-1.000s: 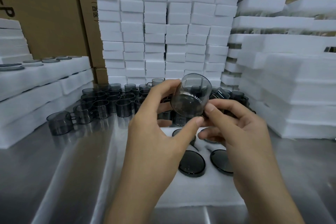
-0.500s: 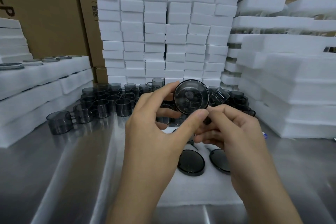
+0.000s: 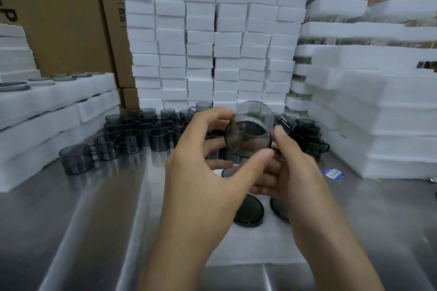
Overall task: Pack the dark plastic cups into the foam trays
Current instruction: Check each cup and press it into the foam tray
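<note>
Both hands hold one dark see-through cup up over the table, tilted with its base toward me. My left hand grips its left side and bottom rim with thumb and fingers. My right hand pinches its right side, where the handle is hidden by my fingers. Below them lies a white foam tray with dark cups sunk into its holes, partly covered by my hands. Several loose dark cups stand in a crowd behind.
Stacks of white foam blocks rise at the back. Filled foam trays are piled at the left, more foam trays at the right. A single cup stands apart at the left on the steel table. Cardboard boxes stand behind.
The cup has been turned in my hands: its base faced me flat half a second ago, and now it tilts back so its side wall shows. Both hands kept their grip.
</note>
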